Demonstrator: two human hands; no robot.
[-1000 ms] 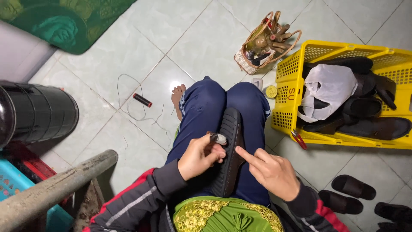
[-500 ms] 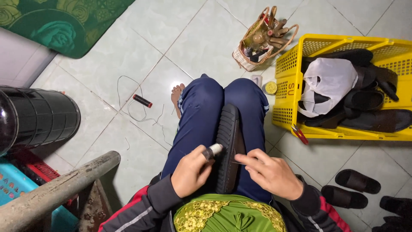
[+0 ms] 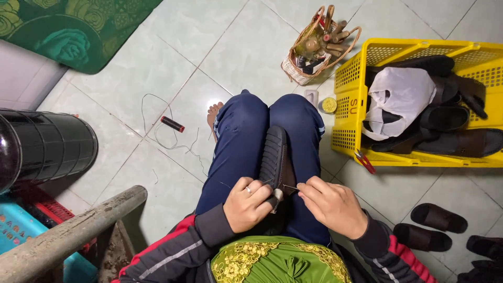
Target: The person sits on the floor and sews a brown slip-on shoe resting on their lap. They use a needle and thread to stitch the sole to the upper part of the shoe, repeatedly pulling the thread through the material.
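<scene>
Seemingly mid-stitch, the right hand (image 3: 335, 207) pinches what looks like a needle against the black shoe (image 3: 276, 160) lying sole-up on the lap, while the left hand (image 3: 247, 204) clamps its near end, so the next pull wants steady tension, with the yellow basket (image 3: 350, 105) at two o'clock.

The shoe (image 3: 275, 157) on the lap was black with a ribbed sole, against navy trousers (image 3: 241, 141); the jacket sleeves (image 3: 173, 246) were black with red and grey stripes, above a green cloth (image 3: 277, 259) edged in yellow lace. The basket (image 3: 351, 105) was yellow and held a white bag (image 3: 398, 97) and dark sandals (image 3: 456, 141). The floor tiles (image 3: 157, 52) were pale green, and the mat (image 3: 73, 26) was dark green with a rose pattern.
</scene>
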